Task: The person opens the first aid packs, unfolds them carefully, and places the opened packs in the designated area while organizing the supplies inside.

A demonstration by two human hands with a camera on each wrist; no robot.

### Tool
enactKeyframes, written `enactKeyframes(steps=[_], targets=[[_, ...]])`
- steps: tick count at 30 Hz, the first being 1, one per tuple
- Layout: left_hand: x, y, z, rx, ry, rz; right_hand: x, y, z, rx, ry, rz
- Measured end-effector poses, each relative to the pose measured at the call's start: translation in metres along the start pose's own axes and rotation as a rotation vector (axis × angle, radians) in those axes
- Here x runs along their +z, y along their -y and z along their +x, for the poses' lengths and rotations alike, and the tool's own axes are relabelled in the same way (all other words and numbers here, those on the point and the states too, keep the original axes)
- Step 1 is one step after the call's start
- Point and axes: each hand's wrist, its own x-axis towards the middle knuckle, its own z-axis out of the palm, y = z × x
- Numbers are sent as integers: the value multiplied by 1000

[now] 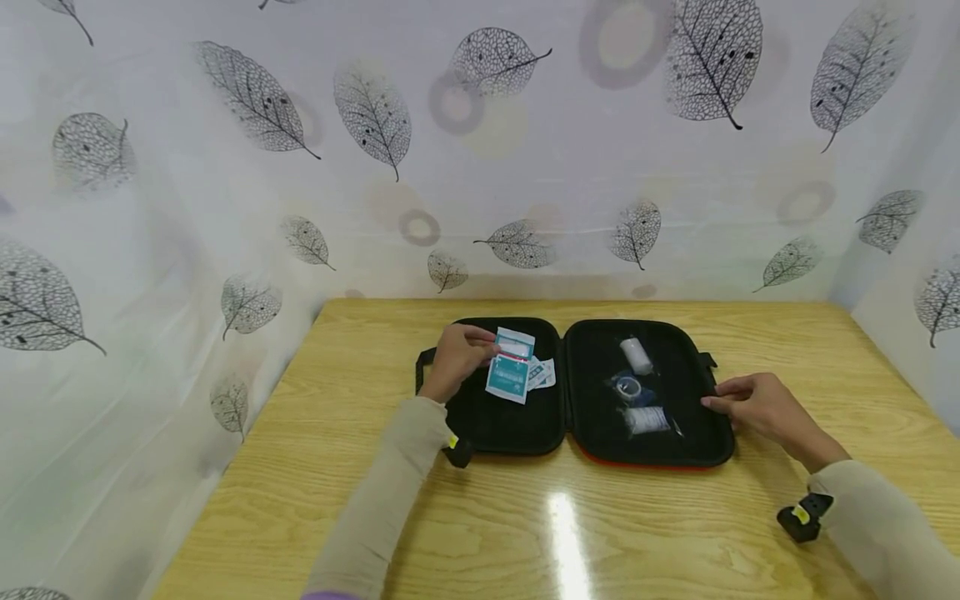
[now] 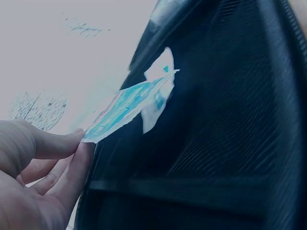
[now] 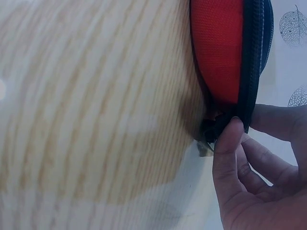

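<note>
A black-lined zip case (image 1: 525, 433) lies unfolded on the table, its red outer shell (image 3: 218, 48) showing in the right wrist view. Over its left half, my left hand (image 1: 459, 358) pinches a teal-and-white sachet (image 1: 510, 375) by its left edge, between thumb and fingers. Smaller white-and-teal packets (image 1: 543, 375) lie just behind and right of that sachet. My right hand (image 1: 765, 408) pinches the zippered rim (image 3: 249, 81) of the right half. That half contains a white roll (image 1: 637, 356), a clear-wrapped ring-shaped item (image 1: 628, 387) and a white wrapped bundle (image 1: 647, 420).
The wooden table (image 1: 337, 467) extends around the case, with a bright reflection in front. A leaf-patterned sheet (image 1: 495, 167) hangs behind and at both sides. A black strap handle (image 1: 424, 362) sticks out from the case's left side.
</note>
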Motion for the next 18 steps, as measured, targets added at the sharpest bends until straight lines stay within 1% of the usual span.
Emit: enactKeyframes(steps=[7,18], targets=[[-22,2,5,-37,-87,-53,0,0,0,-7,0,4],[-56,15,9,-90,-184,-48,0,0,0,-1,4,-2]])
